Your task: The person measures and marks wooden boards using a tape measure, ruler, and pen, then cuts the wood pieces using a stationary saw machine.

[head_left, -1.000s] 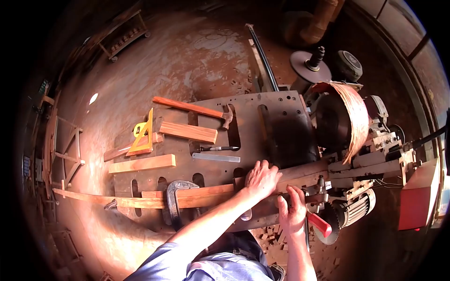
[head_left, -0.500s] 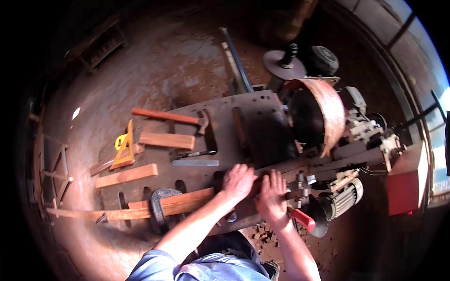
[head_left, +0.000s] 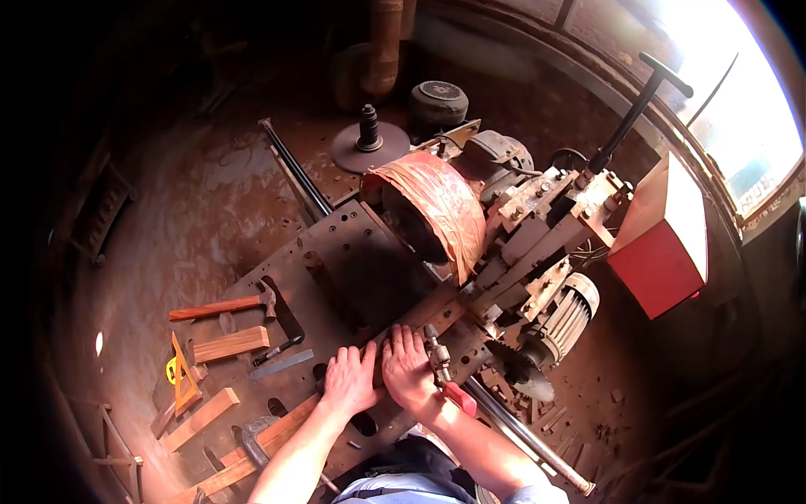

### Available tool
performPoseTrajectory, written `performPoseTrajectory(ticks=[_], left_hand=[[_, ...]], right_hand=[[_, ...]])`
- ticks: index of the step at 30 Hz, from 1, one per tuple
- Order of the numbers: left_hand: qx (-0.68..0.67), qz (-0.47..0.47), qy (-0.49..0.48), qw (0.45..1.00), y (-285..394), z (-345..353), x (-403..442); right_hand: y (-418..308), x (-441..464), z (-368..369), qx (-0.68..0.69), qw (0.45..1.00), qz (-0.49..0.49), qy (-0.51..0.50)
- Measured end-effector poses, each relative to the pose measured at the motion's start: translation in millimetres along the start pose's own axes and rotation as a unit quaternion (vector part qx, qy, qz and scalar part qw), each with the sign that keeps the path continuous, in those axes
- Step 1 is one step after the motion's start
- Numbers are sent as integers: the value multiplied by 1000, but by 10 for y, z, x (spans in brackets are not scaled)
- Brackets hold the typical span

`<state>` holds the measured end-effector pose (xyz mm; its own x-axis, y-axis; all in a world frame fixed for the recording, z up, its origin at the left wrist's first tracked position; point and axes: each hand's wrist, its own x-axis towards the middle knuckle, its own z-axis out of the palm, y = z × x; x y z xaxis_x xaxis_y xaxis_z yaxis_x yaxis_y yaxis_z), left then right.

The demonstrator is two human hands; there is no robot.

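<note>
My left hand (head_left: 349, 380) and my right hand (head_left: 406, 368) lie side by side, fingers stretched out, on a dark wooden bar (head_left: 438, 312) across the metal table (head_left: 369, 256). Just right of my right hand is a metal clamp (head_left: 437, 357) with a red handle (head_left: 459, 398). A C-clamp (head_left: 253, 440) sits over a long wood strip (head_left: 220, 480) left of my left forearm. Further left lie a hammer (head_left: 220, 308), a striped wood block (head_left: 231, 344), a pen-like tool (head_left: 275, 351), a metal strip (head_left: 284, 364), a yellow square (head_left: 181, 385) and a pale block (head_left: 201, 419).
A large wheel with a reddish cover (head_left: 437, 197) stands beyond the table. Right of it are machine parts, a motor (head_left: 564, 315), a toothed circular blade (head_left: 529, 376) and a red box (head_left: 659, 252). Wood offcuts (head_left: 550, 417) litter the floor.
The view has swung right, showing more of the machine. My right hand has moved from beside the red-handled clamp onto the bar, next to my left hand.
</note>
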<state>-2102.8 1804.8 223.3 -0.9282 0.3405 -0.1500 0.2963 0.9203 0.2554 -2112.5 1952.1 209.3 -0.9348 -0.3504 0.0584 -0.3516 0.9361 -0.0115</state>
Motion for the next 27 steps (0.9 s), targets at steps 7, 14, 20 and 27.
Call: performPoseTrajectory(ticks=[7,14,20,27], left_hand=[[0,-8,22,1000,-46,-46,76],[-11,-29,21,999,-200,-37,211],[-12,-34,32,999,-349,-7,330],[-17,-52,29,998,-531,19,494]], right_hand=[[-18,174,71,-59,998,-6,-8],[-5,382,132,-57,998,-23,17],[-26,566,682,-54,997,-20,55],[-64,870,290,12,999,-34,0]])
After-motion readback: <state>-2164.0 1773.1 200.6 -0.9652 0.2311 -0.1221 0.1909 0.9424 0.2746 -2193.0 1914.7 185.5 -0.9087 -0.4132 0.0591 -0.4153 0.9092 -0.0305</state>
